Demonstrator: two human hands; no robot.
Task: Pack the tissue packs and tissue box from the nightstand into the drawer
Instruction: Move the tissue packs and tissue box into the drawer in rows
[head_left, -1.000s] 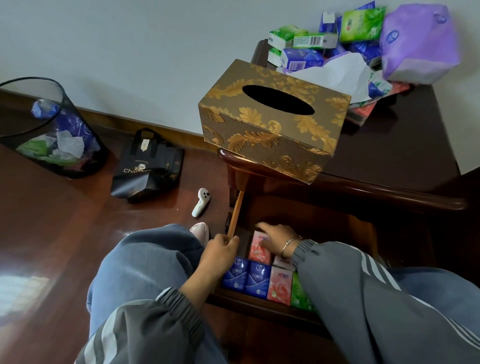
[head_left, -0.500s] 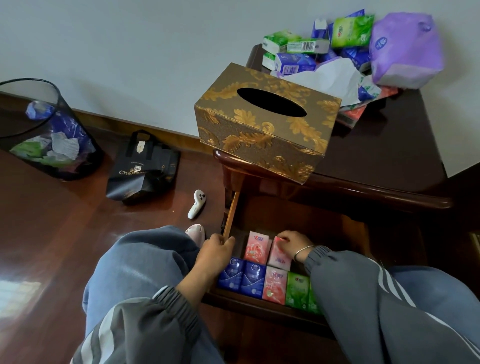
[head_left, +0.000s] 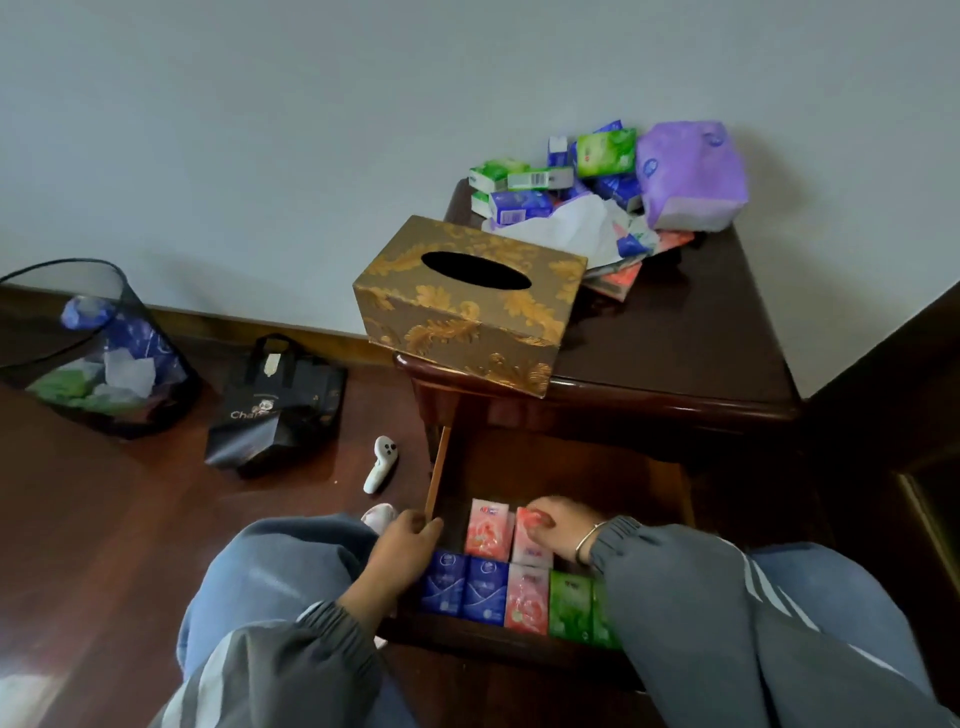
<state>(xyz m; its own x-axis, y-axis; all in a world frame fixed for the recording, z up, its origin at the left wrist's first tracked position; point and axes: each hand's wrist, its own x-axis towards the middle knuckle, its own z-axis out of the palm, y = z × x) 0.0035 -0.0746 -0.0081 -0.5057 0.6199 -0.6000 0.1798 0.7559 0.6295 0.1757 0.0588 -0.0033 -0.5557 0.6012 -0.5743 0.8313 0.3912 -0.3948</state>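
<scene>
In the drawer (head_left: 437, 475): right hand (head_left: 558, 525) curls round a pink pack (head_left: 531, 545), seating it in the second row; left hand (head_left: 400, 551) grips the drawer's side wall, probably to steady it.

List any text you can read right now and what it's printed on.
"Cha": white letters on the black bag, the rest lost in a fold.
Barcode on a green-and-white pack: digits too small.
Logos on the drawer packs and the purple pack: blurred, unreadable.
</scene>
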